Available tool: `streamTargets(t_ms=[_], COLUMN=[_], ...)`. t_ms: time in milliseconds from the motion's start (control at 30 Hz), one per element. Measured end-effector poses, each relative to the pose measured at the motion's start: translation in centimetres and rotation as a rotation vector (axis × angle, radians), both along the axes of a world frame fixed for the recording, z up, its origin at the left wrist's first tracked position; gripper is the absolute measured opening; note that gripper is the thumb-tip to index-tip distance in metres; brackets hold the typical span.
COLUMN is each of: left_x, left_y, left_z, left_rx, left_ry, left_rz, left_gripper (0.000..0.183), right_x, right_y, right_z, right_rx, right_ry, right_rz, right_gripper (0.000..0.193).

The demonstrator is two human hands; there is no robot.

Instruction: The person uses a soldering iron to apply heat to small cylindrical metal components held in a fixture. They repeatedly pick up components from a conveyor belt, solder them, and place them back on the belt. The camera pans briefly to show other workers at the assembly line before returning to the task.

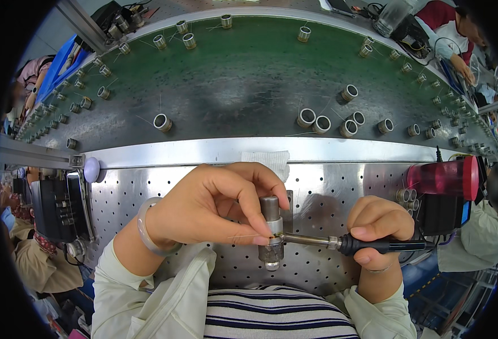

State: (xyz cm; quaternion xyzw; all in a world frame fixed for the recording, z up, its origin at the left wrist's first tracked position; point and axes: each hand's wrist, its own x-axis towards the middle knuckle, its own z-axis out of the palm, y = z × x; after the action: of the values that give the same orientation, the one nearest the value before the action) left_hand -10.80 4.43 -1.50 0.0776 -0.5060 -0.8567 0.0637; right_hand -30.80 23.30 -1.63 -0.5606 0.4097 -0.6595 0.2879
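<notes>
Striped shirt (pixel 277 316): sitting nearest, on the near side of the metal cylinder.
Metal cylinder (pixel 275 226): lying or standing (cannot tell) between both hands, over the bench plate; looking hard, fairly heavy, likely slick. Probably best held by its thick near body.
Soldering iron (pixel 332 243): pointing in from right of the cylinder, tip meeting its middle. Likely light, stiff, hot at the metal end; black handle is offering the hold.
Right hand (pixel 381 223): fingers clamping around that handle.
Left hand (pixel 209 195): thumb and forefinger tips coming together against the cylinder, seemingly pinching a thin wire (pixel 237 236) trailing left; likely bending easily, snapping if tugged.
Bench plate (pixel 331 178): leaving room beyond the cylinder.
Pink tub (pixel 455 178): limiting room far right of the cylinder.
Metal rail (pixel 203 152): edging the plate beyond the cylinder.
Green belt (pixel 232 85): stretching farthest, carrying metal cups (pixel 166 123).
</notes>
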Motion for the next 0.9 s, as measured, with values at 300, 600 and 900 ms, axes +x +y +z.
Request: streamTargets(t_ms=[300,600,900], left_x=[-0.1,-0.3,-1.0], left_y=[-0.7,-0.7,0.0], left_z=[0.8,0.8,1.9], left_rx=[0.053,0.093,0.133], left_ry=[-0.049,-0.092,-0.202], left_rz=[-0.114,-0.148,-0.113], left_gripper=[0.034,0.055,0.073], right_x=[-0.4,-0.7,-1.1], right_y=[-0.1,-0.2,0.4], right_z=[0.3,0.5,-0.1], right_rx=[-0.004,-0.027,-0.035], right_ry=[0.053,0.109,0.04], right_rz=[0.022,0.057,-0.053], right_gripper=[0.029,0.03,0.023])
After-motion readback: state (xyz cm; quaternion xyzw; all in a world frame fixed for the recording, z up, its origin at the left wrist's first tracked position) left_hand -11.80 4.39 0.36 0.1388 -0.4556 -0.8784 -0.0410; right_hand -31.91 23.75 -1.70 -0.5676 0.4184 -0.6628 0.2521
